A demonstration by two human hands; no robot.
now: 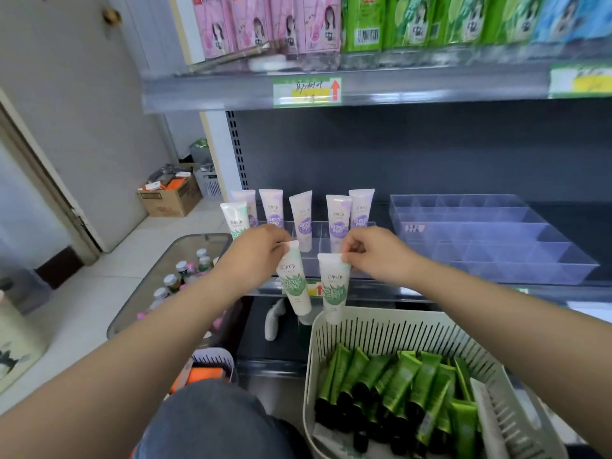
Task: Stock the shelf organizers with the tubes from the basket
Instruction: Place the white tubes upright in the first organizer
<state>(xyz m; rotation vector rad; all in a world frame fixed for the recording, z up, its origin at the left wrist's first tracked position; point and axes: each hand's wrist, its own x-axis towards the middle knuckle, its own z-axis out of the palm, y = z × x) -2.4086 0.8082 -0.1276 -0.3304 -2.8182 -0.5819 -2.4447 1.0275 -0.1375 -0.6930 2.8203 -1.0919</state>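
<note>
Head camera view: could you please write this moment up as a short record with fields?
left hand: pinches top of white plastic tube with green print
right hand: pinches top of second white green-print tube
left clear plastic organizer: five purple-print tubes and one more green-print tube, upright
right clear plastic organizer: no tubes seen
cream slotted plastic basket: dark green tubes lying inside

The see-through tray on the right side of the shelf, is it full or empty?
Empty. The clear tray shows only its own dividers and a small label; no tubes stand in it.
</note>
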